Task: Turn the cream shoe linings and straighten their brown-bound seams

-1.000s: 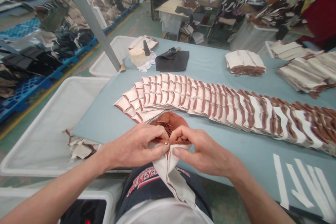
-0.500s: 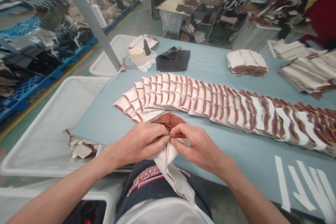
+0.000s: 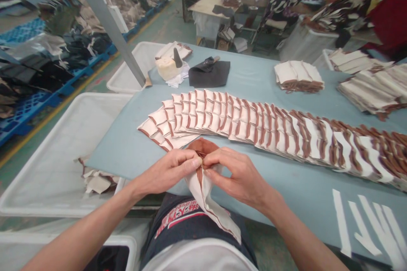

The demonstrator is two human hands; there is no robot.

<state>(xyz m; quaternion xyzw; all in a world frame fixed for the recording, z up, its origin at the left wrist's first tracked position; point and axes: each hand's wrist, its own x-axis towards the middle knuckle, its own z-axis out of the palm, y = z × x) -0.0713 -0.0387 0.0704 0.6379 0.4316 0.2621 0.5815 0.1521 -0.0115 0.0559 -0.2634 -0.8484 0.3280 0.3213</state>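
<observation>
Close to my body, at the table's near edge, my left hand (image 3: 173, 169) pinches the edge of a white and brown fabric piece (image 3: 199, 188). Against it, my right hand (image 3: 233, 173) pinches the same piece between thumb and fingers, the fingertips of both hands almost touching. The brown part bulges up beyond my fingers, and a white strip hangs down over my lap. Past my hands a long overlapping row of white pieces with brown edges (image 3: 216, 112) runs across the blue table (image 3: 127, 139).
White strips (image 3: 341, 222) lie at the right front. Farther back are a black cloth (image 3: 211, 73), a cream block with a dark cone (image 3: 167, 67) and a fabric stack (image 3: 299, 74). White bins (image 3: 63, 148) stand left, beside a metal post (image 3: 106, 21). People sit in the background.
My left hand has shifted slightly, its thumb now lying over the fabric edge. The fold between my hands has opened a little, showing brown inside, and the hanging strip has swung right.
</observation>
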